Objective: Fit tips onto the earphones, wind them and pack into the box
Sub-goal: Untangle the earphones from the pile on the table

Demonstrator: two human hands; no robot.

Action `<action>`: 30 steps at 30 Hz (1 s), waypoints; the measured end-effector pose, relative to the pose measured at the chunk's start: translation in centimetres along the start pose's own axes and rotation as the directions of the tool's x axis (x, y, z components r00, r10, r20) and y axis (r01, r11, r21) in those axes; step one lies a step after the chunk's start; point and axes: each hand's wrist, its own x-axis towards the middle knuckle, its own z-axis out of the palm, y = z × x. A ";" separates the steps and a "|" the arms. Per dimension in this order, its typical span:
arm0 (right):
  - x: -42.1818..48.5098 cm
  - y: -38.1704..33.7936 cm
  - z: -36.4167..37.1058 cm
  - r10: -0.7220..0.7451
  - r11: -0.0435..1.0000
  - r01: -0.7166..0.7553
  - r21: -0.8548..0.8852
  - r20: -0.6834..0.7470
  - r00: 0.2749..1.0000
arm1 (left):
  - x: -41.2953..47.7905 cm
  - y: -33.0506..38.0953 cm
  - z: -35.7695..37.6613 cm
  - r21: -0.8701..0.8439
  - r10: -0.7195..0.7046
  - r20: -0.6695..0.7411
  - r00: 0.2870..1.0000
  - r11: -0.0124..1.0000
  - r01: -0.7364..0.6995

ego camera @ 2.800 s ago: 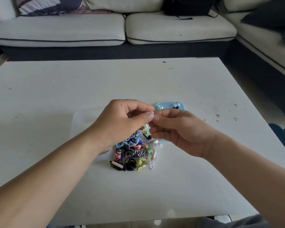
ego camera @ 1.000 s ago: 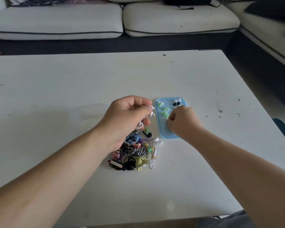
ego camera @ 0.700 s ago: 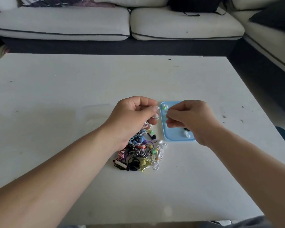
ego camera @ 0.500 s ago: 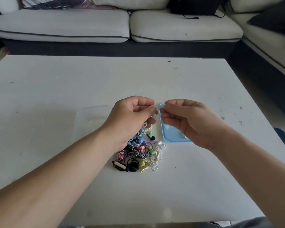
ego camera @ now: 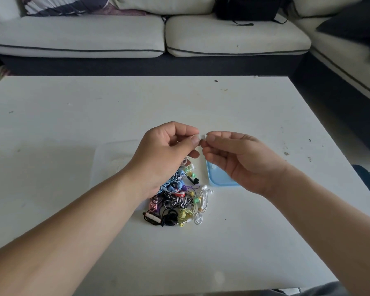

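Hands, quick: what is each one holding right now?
Left hand: pinching a small white earbud.
Right hand: pinching a small white tip against it.

Two hands, one lid, one box.

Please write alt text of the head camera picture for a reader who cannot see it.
Above a white table, a person's left hand and right hand pinch a small white earbud and tip together. Under them on the table lie a tangle of coloured earphones, a blue tray and a clear box.
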 end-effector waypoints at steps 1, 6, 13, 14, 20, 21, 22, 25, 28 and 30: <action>0.0 0.0 0.0 0.004 1.000 -0.004 0.002 -0.002 1.000 | 0.0 0.0 0.0 0.002 0.001 0.001 1.000 1.000 -0.001; 0.0 0.2 0.3 0.017 1.000 -0.017 0.014 -0.004 1.000 | -0.1 0.0 0.0 0.003 0.014 -0.006 1.000 1.000 -0.014; -0.2 0.8 0.8 -0.013 1.000 0.013 0.023 -0.002 1.000 | 0.1 -0.5 0.1 -0.003 0.027 -0.023 0.999 1.000 -0.027; -0.1 0.9 0.8 -0.019 0.999 0.019 0.028 -0.004 1.000 | 0.0 -0.4 0.1 0.000 0.028 -0.028 0.999 1.000 -0.028; -0.1 1.4 1.2 -0.056 0.998 0.057 0.033 -0.001 0.998 | 0.1 -0.5 0.4 0.012 0.045 -0.068 0.997 0.999 -0.044; -0.1 1.4 1.2 -0.058 0.998 0.058 0.030 -0.002 0.998 | 0.1 -0.6 0.3 0.018 0.047 -0.068 0.997 0.999 -0.045; -0.1 1.5 1.2 -0.060 0.998 0.060 0.029 -0.002 0.998 | 0.1 -0.6 0.3 0.019 0.044 -0.067 0.997 0.999 -0.043; -0.1 1.6 1.2 -0.070 0.998 0.070 0.004 -0.024 0.997 | 0.0 -0.5 0.2 0.009 0.024 -0.066 0.998 1.000 -0.023; -0.1 1.3 1.0 -0.104 0.990 0.093 -0.103 -0.106 0.989 | 0.0 -0.4 0.2 -0.023 -0.012 -0.037 0.999 1.000 0.011; 0.0 1.0 0.8 -0.116 0.987 0.096 -0.128 -0.161 0.980 | 0.1 -0.4 0.2 -0.053 -0.042 -0.006 0.999 0.998 0.042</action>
